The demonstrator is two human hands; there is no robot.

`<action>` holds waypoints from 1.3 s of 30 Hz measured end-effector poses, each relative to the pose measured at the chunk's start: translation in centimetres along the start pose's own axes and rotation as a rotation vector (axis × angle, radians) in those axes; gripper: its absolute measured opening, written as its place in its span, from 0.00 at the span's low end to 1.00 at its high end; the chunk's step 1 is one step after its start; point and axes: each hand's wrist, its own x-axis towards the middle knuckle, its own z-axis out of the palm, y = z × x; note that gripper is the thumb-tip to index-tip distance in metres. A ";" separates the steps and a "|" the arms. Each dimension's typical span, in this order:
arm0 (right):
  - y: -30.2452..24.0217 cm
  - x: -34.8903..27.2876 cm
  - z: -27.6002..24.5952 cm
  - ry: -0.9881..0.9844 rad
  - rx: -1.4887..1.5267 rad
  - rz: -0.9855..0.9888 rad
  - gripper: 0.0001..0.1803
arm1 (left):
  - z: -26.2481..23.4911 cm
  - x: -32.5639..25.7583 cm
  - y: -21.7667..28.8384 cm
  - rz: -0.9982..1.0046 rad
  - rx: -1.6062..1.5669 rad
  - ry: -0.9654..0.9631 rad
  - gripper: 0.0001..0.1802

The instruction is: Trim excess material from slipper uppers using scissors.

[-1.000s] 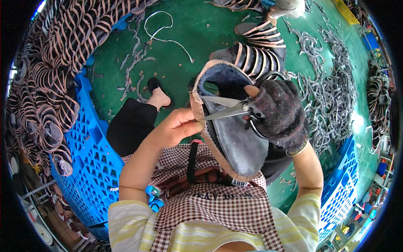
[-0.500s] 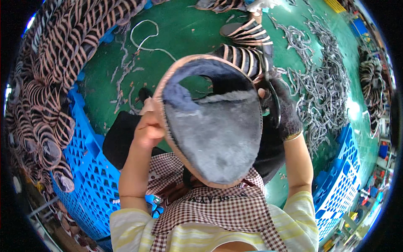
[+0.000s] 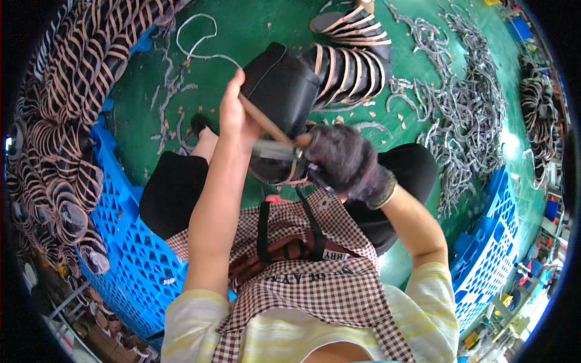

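While half a second ago the shoe piece faced the camera with its grey inner lining, it is now turned so that its black outer side (image 3: pixel 281 91) shows, held up over the person's lap above the green floor (image 3: pixel 242 36). The bare left hand (image 3: pixel 236 118) grips its left edge, fingers pressed together around the tan rim. The gloved right hand (image 3: pixel 342 160) has closed again on the scissors (image 3: pixel 275 148), fingers curled about the handles, with the blades lying across the lower rim. Judging from this, trimming along the edge has resumed after the turn. Blue crates (image 3: pixel 121 224) stand on either side, a stack of striped pieces (image 3: pixel 357 66) lies just behind, and grey trimmings (image 3: pixel 466 115) litter the floor at right.
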 end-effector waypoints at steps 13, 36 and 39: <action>9.4 -1.8 -2.9 0.328 0.142 0.610 0.18 | -25.8 7.8 -17.9 -0.329 1.262 0.131 0.13; 9.0 0.3 -2.8 0.262 -0.111 0.469 0.30 | -1.8 15.8 -9.5 0.147 0.448 -0.133 0.12; 6.6 1.6 -1.8 0.257 -0.471 0.262 0.28 | 2.3 7.3 -7.4 0.069 0.367 -0.122 0.09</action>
